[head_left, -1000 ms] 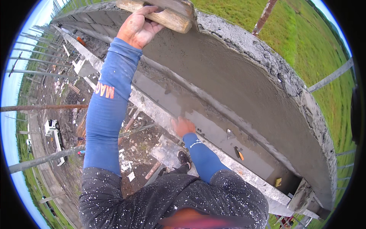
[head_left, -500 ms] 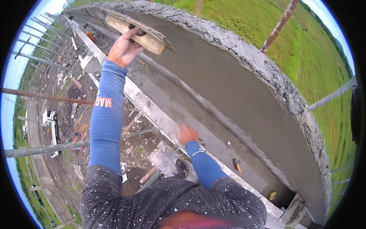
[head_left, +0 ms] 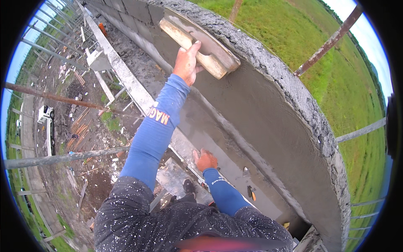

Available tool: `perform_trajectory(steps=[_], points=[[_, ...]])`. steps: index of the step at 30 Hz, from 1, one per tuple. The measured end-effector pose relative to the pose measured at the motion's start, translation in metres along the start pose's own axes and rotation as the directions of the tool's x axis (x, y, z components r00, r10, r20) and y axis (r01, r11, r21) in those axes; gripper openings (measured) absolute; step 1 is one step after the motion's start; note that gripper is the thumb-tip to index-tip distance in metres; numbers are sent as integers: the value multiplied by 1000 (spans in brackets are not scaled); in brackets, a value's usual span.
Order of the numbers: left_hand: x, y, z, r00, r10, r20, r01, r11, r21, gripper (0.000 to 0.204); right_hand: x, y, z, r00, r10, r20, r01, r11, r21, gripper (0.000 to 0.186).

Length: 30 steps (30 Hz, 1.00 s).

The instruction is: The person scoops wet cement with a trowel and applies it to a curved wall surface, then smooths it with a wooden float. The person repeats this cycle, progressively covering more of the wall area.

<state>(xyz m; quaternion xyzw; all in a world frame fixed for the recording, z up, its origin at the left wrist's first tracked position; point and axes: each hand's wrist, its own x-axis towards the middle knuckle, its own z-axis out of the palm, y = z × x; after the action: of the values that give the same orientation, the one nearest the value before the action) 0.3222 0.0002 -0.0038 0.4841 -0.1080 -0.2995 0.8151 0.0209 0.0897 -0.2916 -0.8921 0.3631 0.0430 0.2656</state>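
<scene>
My left hand (head_left: 187, 63) grips the wooden handle of a plastering float (head_left: 208, 45). The float's flat board lies against the upper part of the wet grey plastered wall (head_left: 268, 113), close under its rough top edge. My right hand (head_left: 205, 160) rests on the concrete ledge below the wall, fingers apart, holding nothing. Nearby on the mortar-smeared ledge (head_left: 222, 155) lie an orange-and-black tool handle (head_left: 251, 193) and a small pointed metal piece (head_left: 245, 171). I cannot tell whether these two belong together.
Bare blocks (head_left: 130, 25) show at the wall's far end. Metal poles (head_left: 67, 158) cross on the left, above a littered ground far below with a white truck (head_left: 45, 114). A rusty post (head_left: 329, 40) stands beyond the wall, before grass. My shoe is on a board (head_left: 172, 176).
My left hand and the float have moved right and a little down in the picture, along the wall. The view has shifted slightly. My right hand stays on the ledge, now less blurred.
</scene>
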Motion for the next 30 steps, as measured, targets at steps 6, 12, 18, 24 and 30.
perform_trajectory(steps=[6, 12, 18, 24, 30], points=[[63, -12, -12, 984, 105, -141, -106, 994, 3, 43, 1, -2, -1, 999, -19, -41, 18, 999, -28, 48], [158, 3, -67, 933, 184, -310, -216, 974, -73, 59, 4, -4, -1, 1000, -22, -10, 21, 999, -47, 48], [181, -74, -130, 942, 86, -324, -85, 996, 17, 65, 4, -9, -6, 999, -31, -24, 31, 999, -24, 46], [132, -206, -144, 946, -191, -264, 158, 978, -138, 61, 5, -5, -1, 998, -63, -14, 62, 997, -53, 45], [27, -285, -113, 833, -531, -155, 475, 830, -291, 54, 3, -1, 5, 1000, -22, 16, 23, 998, -52, 46]])
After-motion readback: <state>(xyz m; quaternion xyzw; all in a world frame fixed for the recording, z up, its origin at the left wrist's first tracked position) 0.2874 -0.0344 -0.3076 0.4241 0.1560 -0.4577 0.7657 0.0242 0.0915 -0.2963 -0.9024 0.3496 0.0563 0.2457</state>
